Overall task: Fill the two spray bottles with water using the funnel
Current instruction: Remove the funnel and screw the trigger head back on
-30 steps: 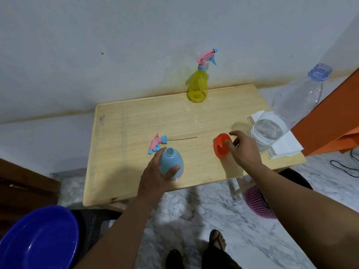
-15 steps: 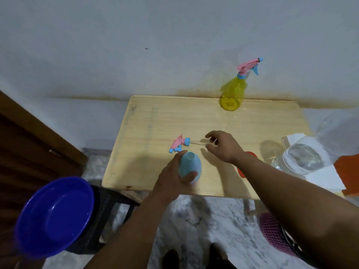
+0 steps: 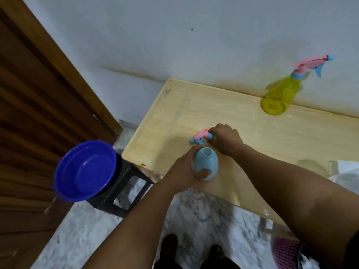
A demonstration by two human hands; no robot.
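blue bottle [image 3: 206,164] in left hand [image 3: 184,172], spray head [image 3: 201,137] under right hand [image 3: 225,139]

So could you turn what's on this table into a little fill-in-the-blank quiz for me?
1. The left hand grips the ____ bottle, which stands open-topped.
2. The right hand grips the loose pink and blue ____ lying on the table.
3. The yellow spray bottle stands by the ____.
4. The blue basin rests on a black ____.

Missing words: light blue; spray head; wall; stool
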